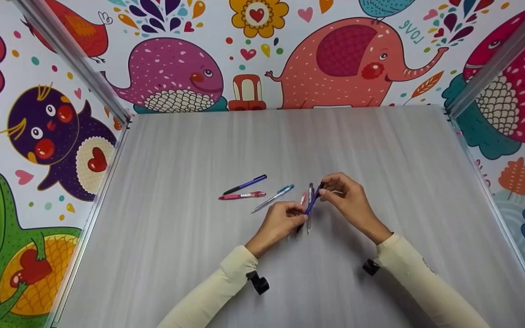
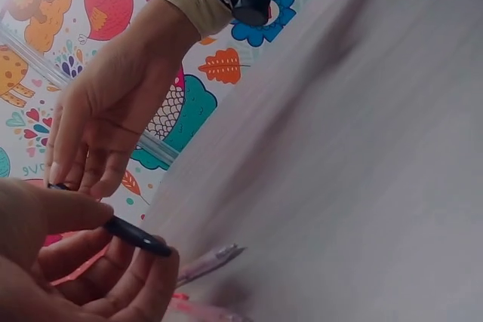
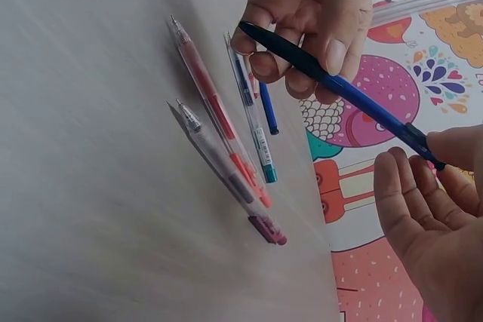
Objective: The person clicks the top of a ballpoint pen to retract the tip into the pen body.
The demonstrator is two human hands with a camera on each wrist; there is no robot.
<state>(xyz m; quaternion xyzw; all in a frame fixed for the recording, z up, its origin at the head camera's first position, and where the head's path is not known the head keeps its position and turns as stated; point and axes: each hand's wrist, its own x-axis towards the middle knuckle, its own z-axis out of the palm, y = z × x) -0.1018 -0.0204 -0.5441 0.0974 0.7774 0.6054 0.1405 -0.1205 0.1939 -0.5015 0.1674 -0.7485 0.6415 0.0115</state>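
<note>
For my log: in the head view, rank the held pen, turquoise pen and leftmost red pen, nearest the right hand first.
1. Held pen: one end in the right hand.
2. Turquoise pen: lying left.
3. Leftmost red pen: farther left.

Head view bright — wrist views dimmer, table (image 2: 362, 171) softly shadowed.

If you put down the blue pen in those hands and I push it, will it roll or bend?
The blue pen might roll a bit, since its barrel looks round, but the dark clip-like bit near one end could stop it. It probably won't bend: it looks straight between the left hand and the right hand.
</note>
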